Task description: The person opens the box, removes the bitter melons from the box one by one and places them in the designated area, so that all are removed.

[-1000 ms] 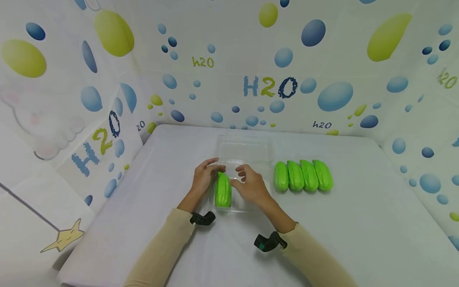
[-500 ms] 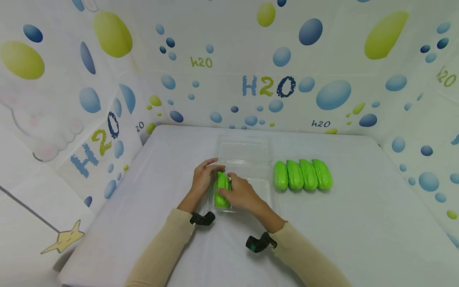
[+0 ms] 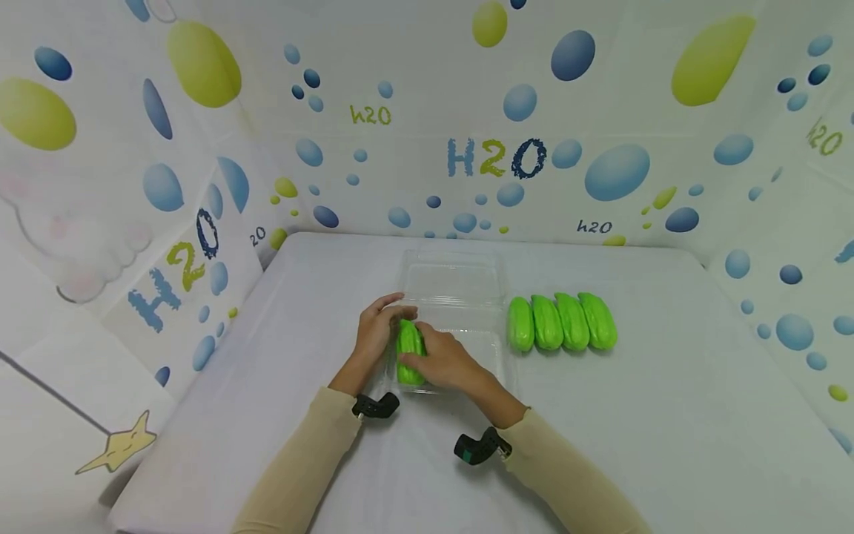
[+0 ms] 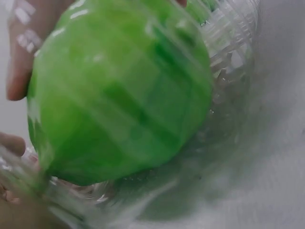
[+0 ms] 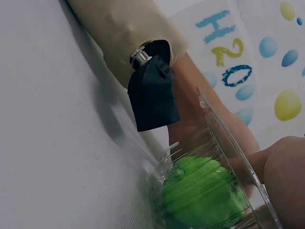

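Note:
A clear plastic hinged container (image 3: 474, 356) lies opened out on the table, its lid (image 3: 454, 276) folded back. Inside, along the left wall, is a bright green, ridged, gourd-like vegetable (image 3: 409, 348), seen through the plastic in the left wrist view as a large green shape (image 4: 119, 100). My right hand (image 3: 443, 360) grips this gourd from its right side and from above. My left hand (image 3: 378, 330) holds the container's left wall near the hinge; some of its fingers are hidden. The right wrist view shows the gourd (image 5: 202, 193) behind the clear wall.
Several similar green gourds (image 3: 562, 322) lie side by side to the right of the container. White cloth (image 3: 667, 386) covers the table. A patterned curtain (image 3: 373, 170) stands behind and at both sides. A black wrist camera (image 3: 477, 449) sits on the right arm.
My right hand has moved left and down, from beside the gourd to gripping it. The gourd has shifted slightly left. My left hand stays at the container's left wall.

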Demonstrator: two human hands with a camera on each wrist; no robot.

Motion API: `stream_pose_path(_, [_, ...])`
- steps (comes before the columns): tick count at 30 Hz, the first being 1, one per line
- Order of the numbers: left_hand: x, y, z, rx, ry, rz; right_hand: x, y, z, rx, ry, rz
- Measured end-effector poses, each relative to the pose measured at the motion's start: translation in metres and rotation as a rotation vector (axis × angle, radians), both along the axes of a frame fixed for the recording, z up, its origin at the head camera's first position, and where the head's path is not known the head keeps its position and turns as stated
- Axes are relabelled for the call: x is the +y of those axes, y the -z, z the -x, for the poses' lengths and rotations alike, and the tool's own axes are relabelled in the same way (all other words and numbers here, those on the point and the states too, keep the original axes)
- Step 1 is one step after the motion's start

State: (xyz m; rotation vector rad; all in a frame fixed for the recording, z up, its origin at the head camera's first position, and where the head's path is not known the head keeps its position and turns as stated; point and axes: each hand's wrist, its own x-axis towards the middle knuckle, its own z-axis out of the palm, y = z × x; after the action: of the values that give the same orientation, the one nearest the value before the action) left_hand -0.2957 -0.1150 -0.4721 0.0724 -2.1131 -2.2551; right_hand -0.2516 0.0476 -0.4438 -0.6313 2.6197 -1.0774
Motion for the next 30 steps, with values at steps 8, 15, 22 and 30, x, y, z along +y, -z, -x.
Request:
stream_pose_path(8, [-0.0008, 0.0005, -0.0002, -0.006, 0.006, -0.021, 0.0006, -0.0029, -0.0011, -0.014, -0.011, 0.048])
stream_pose_path(15, [-0.0011, 0.0002, 0.0015, 0.004, 0.01, -0.01, 0.0003, -0.004, -0.0007, -0.006, 0.032, 0.089])
stream_pose_path(22, [-0.0008, 0.0, 0.0008, -0.006, 0.0, -0.031, 0.0003, -0.0037, -0.0007, 0.013, 0.034, 0.125])
stream_pose_path(30, [-0.0006, -0.0016, 0.0009, -0.028, 0.011, -0.065, 0.002, -0.0052, -0.0026, 0.022, -0.024, 0.157])
